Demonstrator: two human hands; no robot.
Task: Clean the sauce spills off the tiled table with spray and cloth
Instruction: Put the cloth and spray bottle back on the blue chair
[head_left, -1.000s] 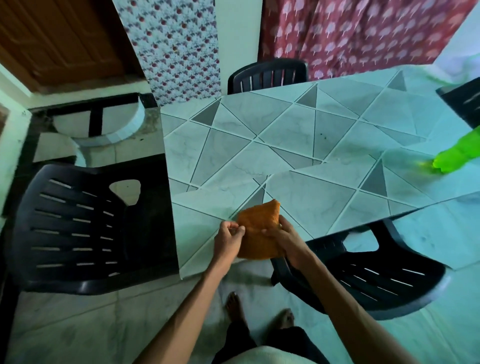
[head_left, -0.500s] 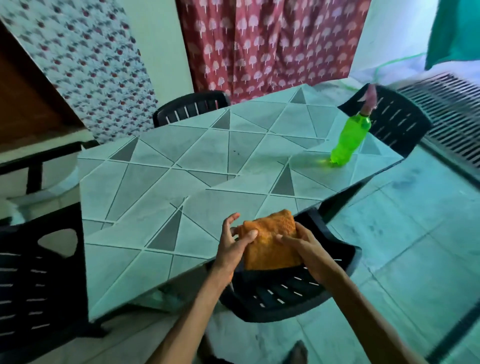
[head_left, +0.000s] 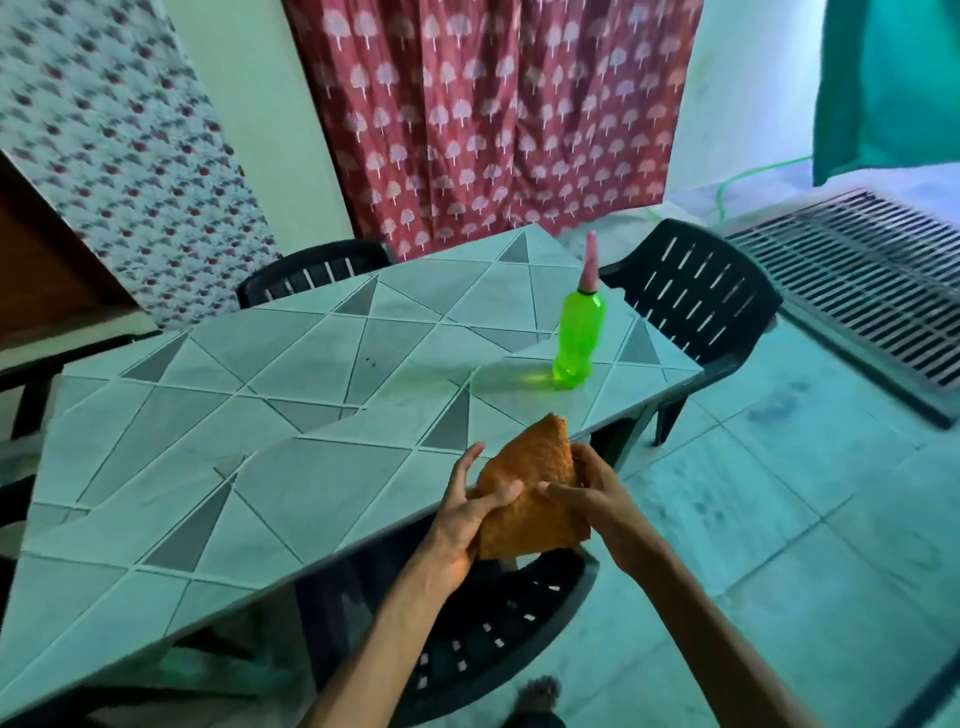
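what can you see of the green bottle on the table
The bottle is bright green, see-through plastic, with a waisted body and a tall pink nozzle on a dark collar. It stands upright near the right corner of the table, casting a green glow on the tiles to its left. Only the table touches it; a black chair stands behind it. Whether it holds liquid cannot be told.

Dim light, cool green cast. The patterned curtain (head_left: 119, 171) at left is motion-blurred; straight lines bow near the edges.
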